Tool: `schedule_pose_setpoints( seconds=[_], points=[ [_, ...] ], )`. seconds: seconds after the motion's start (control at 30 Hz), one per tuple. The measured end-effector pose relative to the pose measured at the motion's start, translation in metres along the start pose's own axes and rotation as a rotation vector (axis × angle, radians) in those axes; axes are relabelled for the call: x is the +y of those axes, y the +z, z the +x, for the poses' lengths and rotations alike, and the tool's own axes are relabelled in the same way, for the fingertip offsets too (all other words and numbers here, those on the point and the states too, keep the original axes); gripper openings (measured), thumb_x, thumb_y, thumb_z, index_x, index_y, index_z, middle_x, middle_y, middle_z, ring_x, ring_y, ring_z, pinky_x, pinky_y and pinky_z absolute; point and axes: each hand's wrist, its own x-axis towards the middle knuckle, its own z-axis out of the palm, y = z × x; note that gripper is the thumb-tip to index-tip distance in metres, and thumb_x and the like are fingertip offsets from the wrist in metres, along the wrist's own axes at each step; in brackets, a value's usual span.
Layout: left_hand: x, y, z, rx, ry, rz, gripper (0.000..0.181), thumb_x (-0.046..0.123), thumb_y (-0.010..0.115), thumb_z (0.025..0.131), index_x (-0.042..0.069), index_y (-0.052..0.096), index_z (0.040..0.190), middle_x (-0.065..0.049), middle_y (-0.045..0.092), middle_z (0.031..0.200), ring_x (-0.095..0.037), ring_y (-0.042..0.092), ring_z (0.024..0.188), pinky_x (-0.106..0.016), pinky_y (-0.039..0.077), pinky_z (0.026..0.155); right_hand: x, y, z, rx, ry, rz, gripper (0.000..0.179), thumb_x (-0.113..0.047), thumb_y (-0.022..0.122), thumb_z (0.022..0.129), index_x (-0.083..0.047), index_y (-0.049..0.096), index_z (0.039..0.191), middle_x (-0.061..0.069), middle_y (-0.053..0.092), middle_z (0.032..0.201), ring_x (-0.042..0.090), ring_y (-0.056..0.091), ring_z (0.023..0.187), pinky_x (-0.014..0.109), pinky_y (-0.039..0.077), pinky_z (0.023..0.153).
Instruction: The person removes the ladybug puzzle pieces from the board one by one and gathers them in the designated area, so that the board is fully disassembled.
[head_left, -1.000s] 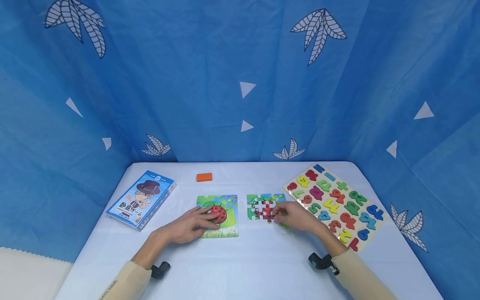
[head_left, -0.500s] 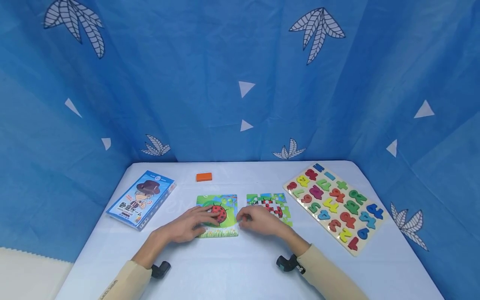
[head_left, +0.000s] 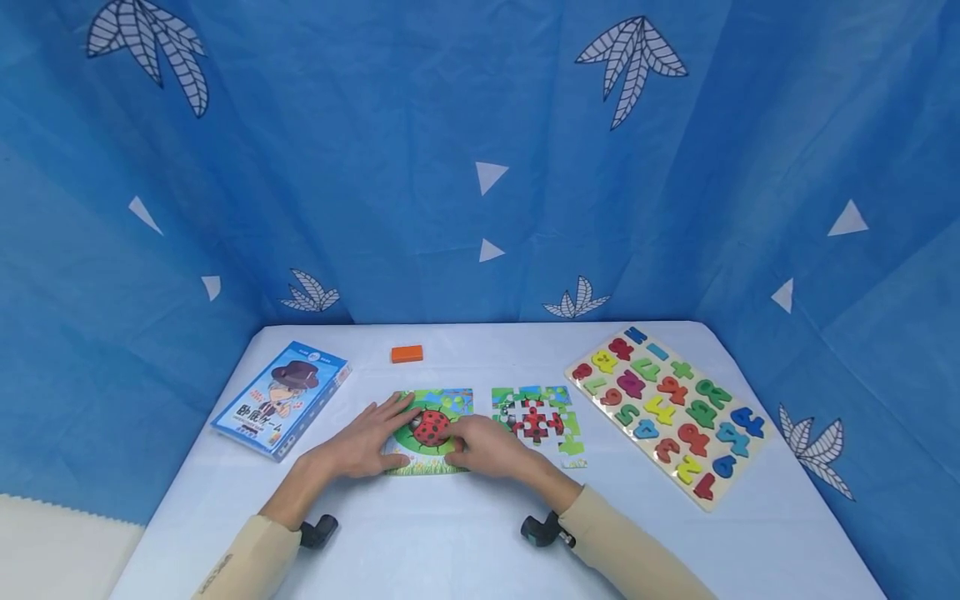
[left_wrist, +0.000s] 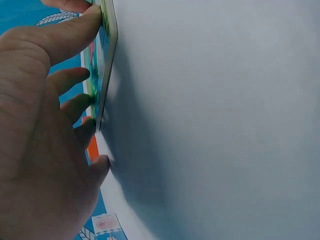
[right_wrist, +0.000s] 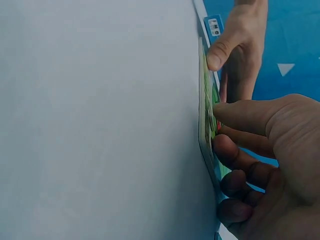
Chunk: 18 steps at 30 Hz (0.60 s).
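A ladybird jigsaw board (head_left: 427, 467) lies flat in the middle of the table. My left hand (head_left: 358, 442) rests on its left side, fingers spread, thumb at the near edge. Over the board's right part is my right hand (head_left: 486, 447), its fingers bent and their tips down at the picture. In the right wrist view the thumb (right_wrist: 242, 116) and forefinger meet the board's face; whether a piece is between them is hidden. Right of the board lies a partly assembled ladybird jigsaw (head_left: 534, 423), with white table showing through gaps at its lower left.
A blue boxed game (head_left: 281, 400) stands at the left. Behind the board lies a small orange block (head_left: 407, 354). A board of coloured numbers (head_left: 667, 412) lies aslant on the right. Blue curtains (head_left: 450, 167) enclose the table's far side and flanks.
My right hand has moved left from the partly assembled jigsaw onto the ladybird board, uncovering that jigsaw. My left hand has stayed on the board, its fingers shifting up and spreading wider.
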Motion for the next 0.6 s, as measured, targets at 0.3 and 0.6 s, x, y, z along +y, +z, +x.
schedule_pose_setpoints(
  seconds=[0.3,0.6],
  points=[
    [-0.0031,-0.0005,0.0003,-0.001,0.006,-0.032,0.08,0.041,0.073,0.091,0.011,0.037,0.157,-0.012,0.021,0.167,-0.038,0.013,0.154,-0.062,0.014,0.121,-0.0034,0.0061,0.0059,-0.011,0.007,0.031,0.031,-0.024,0.074,0.093,-0.017,0.072,0.123,-0.016,0.057,0.073,0.0,0.048,0.06,0.018,0.041,0.053],
    [-0.0066,-0.0004,0.0003,-0.01,0.009,-0.057,0.081,0.045,0.072,0.091,0.012,0.037,0.157,-0.011,0.021,0.167,-0.038,0.013,0.154,-0.062,0.013,0.121,-0.0054,0.0072,0.006,0.011,0.049,0.012,0.029,-0.028,0.075,0.091,-0.021,0.073,0.119,-0.012,0.059,0.092,0.001,0.052,0.076,0.018,0.046,0.063]
  ],
)
